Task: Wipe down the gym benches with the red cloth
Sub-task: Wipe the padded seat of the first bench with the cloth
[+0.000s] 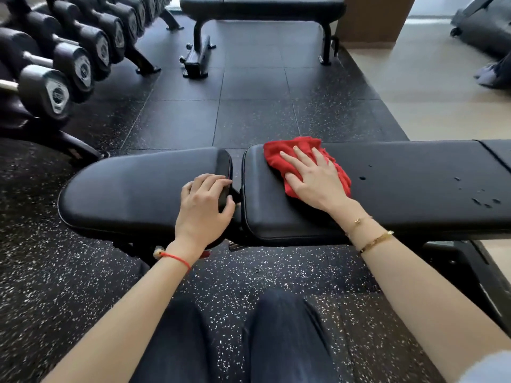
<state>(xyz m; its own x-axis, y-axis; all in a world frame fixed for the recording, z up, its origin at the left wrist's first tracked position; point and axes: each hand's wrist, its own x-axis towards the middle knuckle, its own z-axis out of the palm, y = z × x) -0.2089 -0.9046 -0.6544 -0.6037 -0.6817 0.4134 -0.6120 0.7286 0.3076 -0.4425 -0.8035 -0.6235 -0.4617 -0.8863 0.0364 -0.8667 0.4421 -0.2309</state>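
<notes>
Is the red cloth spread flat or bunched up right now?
Bunched: the red cloth lies crumpled in folds under the flat right hand.

The single head camera looked forward and down from above the person's knees, close to the counter (387, 189), which crossed its wide view from side to side.

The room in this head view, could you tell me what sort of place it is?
Most likely a gym's free-weight area: a rack of dumbbells, a padded bench being wiped, a second bench beyond, and speckled rubber floor tiles.
</notes>
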